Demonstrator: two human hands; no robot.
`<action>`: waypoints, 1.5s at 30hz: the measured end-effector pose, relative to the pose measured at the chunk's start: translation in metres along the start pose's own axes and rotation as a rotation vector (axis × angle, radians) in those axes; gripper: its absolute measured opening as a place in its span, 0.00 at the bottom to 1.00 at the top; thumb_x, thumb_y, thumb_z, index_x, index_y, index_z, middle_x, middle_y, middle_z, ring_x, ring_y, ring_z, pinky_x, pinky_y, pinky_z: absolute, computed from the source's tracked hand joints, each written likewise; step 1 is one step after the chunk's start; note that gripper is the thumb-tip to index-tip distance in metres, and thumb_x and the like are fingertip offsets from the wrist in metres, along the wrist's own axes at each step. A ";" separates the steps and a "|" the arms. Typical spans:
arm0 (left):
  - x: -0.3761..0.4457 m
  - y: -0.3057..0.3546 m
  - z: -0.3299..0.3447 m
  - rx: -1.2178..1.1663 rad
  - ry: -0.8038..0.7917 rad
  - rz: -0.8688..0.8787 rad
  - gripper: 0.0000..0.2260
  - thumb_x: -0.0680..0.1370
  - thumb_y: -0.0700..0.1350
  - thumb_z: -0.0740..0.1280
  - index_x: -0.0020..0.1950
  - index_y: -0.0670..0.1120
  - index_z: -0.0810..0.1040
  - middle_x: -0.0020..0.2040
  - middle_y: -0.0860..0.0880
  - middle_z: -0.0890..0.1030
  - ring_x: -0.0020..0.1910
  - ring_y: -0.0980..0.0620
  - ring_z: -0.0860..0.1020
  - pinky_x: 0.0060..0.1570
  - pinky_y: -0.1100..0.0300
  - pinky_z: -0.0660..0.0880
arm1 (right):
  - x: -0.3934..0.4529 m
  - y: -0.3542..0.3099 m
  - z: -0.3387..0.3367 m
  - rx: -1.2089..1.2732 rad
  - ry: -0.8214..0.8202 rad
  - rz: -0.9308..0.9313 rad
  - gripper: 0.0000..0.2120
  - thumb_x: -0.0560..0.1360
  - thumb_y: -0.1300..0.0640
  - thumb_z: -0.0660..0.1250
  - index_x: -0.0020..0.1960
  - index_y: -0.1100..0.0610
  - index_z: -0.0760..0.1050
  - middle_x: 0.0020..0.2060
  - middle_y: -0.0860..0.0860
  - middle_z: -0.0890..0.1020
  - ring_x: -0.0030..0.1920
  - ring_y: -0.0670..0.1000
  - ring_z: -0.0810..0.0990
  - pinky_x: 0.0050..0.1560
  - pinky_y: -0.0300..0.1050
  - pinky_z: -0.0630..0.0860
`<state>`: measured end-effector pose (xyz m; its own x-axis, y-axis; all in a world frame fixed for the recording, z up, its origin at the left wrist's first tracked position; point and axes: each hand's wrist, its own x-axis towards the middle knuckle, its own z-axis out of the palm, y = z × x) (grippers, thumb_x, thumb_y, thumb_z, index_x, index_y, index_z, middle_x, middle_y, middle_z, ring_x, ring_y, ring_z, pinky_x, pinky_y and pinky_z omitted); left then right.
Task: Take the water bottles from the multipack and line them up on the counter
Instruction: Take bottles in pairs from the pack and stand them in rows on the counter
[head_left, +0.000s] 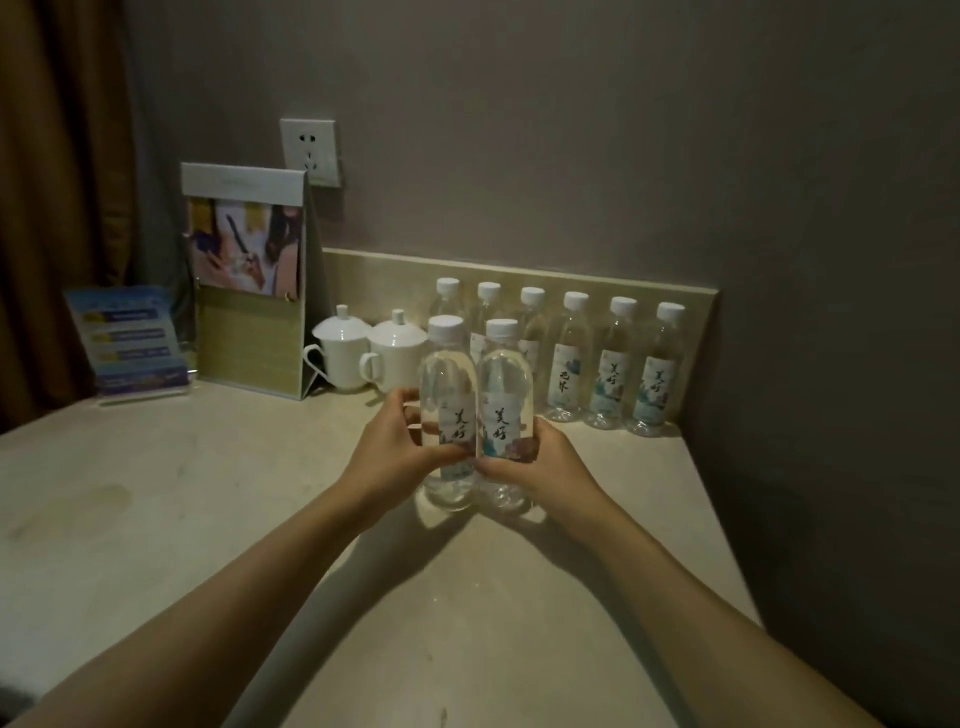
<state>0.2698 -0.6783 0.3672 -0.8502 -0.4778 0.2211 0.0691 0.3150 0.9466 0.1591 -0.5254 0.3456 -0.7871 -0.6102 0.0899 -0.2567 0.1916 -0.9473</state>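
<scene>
Clasping two bottles (478, 410), thumbs (452, 456) touching

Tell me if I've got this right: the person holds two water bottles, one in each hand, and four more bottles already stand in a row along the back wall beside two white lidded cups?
Nearly. The head view shows six bottles in the back row, not four. The rest holds: the left hand grips one bottle, the right hand grips another, and two white lidded cups stand beside the row.

Both bare forearms reach from the lower corners toward frame centre. The left hand (395, 441) and right hand (540, 462) meet there, upright, fingers curled closed, thumbs nearly touching.
</scene>
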 end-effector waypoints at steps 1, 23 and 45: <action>0.008 -0.004 -0.003 0.022 -0.003 -0.003 0.32 0.66 0.41 0.80 0.65 0.47 0.69 0.58 0.48 0.80 0.57 0.49 0.81 0.55 0.48 0.81 | 0.006 0.001 0.003 0.011 -0.001 -0.001 0.31 0.62 0.50 0.80 0.61 0.51 0.72 0.53 0.49 0.84 0.53 0.51 0.84 0.56 0.56 0.80; 0.127 -0.046 -0.021 0.254 -0.108 0.169 0.23 0.75 0.44 0.73 0.67 0.48 0.70 0.61 0.53 0.78 0.58 0.54 0.78 0.53 0.62 0.77 | 0.099 -0.004 0.040 -0.493 0.378 0.120 0.42 0.66 0.37 0.73 0.72 0.54 0.61 0.66 0.52 0.76 0.65 0.55 0.76 0.63 0.56 0.76; 0.148 -0.064 -0.006 0.350 0.016 0.204 0.19 0.75 0.50 0.72 0.63 0.47 0.73 0.58 0.48 0.77 0.56 0.50 0.79 0.56 0.51 0.80 | 0.120 -0.012 0.042 -0.629 0.429 0.230 0.33 0.72 0.43 0.70 0.68 0.61 0.63 0.63 0.56 0.74 0.61 0.58 0.77 0.59 0.56 0.77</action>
<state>0.1430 -0.7738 0.3406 -0.8291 -0.3885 0.4021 0.0513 0.6633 0.7466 0.0915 -0.6338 0.3551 -0.9732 -0.1783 0.1451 -0.2298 0.7530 -0.6166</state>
